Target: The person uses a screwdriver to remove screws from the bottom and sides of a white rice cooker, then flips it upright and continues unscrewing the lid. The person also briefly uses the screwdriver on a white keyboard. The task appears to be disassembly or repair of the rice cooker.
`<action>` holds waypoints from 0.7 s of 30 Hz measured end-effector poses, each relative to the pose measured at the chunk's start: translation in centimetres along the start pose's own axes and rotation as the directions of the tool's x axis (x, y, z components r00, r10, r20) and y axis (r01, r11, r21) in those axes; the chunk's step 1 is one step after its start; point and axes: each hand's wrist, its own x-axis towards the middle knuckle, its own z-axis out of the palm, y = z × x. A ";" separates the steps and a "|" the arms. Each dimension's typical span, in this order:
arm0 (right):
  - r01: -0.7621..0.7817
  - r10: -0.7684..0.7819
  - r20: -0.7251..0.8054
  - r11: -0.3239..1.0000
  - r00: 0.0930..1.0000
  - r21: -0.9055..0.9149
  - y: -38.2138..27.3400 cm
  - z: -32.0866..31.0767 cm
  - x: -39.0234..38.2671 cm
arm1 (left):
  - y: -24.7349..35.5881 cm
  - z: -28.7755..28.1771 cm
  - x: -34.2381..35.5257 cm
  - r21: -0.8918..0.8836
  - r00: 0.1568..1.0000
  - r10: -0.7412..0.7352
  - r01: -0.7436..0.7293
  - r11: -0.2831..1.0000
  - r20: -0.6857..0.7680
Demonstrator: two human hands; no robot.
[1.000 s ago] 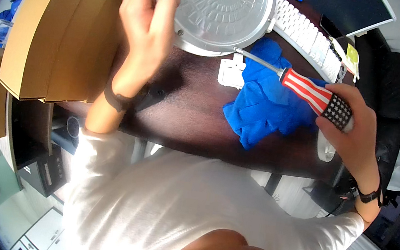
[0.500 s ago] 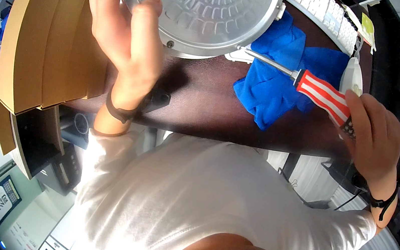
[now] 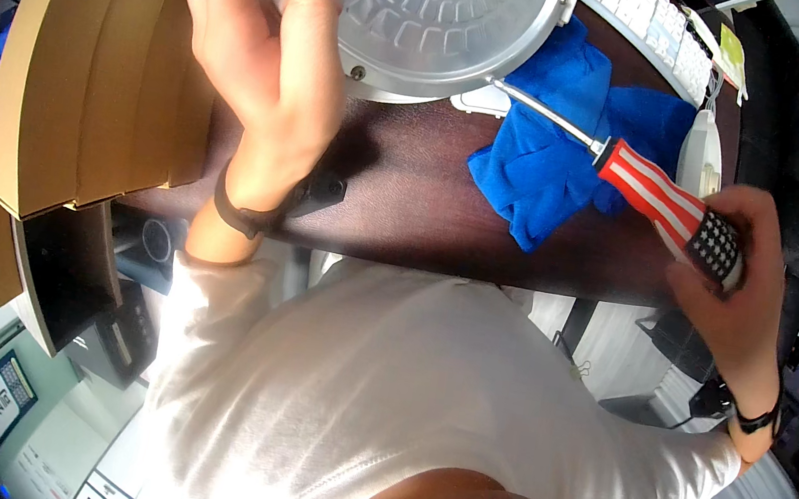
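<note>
A round silver metal body (image 3: 439, 23) with a ring of embossed marks and small screws at its rim lies at the top middle, its far part cut off by the frame. My left hand (image 3: 278, 62) grips its left side, thumb over the face; the fingertips are partly hidden. On the right, my right hand (image 3: 753, 286) curls round the butt of a screwdriver (image 3: 654, 197) with a red, white and star-patterned handle. The shaft slants up leftward, and its tip meets the lower right rim of the metal body. Beneath the shaft lies a crumpled blue cloth (image 3: 573, 161).
A white keyboard (image 3: 650, 30) and a white corded device (image 3: 702, 153) sit on the dark brown table (image 3: 407, 190) beyond the cloth. Cardboard boxes (image 3: 116, 61) stand along the left. A small black object (image 3: 324, 189) lies by my left wrist.
My right hand has shifted its hold toward the handle's end, uncovering the star pattern. The screwdriver tip and the metal body sit slightly higher in view; my left hand keeps its hold.
</note>
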 end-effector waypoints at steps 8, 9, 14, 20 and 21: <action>0.321 -0.329 0.028 0.893 0.944 -0.316 0.4 -1.3 0.1 | -0.2 -0.3 0.5 0.123 0.984 0.086 -0.106 0.987 0.157; 0.310 -0.322 0.017 0.892 0.946 -0.328 0.6 -1.2 0.0 | -0.3 -0.6 0.9 0.178 0.976 0.100 -0.136 0.975 0.195; 0.270 -0.274 0.055 0.856 0.960 -0.440 1.2 -1.2 -0.5 | 1.8 -2.6 4.2 0.229 0.920 0.040 -0.139 0.964 0.391; 0.385 -0.353 0.167 0.748 0.921 -0.541 1.6 -1.3 -0.5 | -2.1 0.5 4.5 -0.175 0.960 -0.111 0.159 0.972 0.258; 0.388 -0.365 0.157 0.736 0.918 -0.555 1.7 -1.4 -0.5 | -2.2 0.2 4.7 -0.208 0.949 -0.114 0.179 0.961 0.293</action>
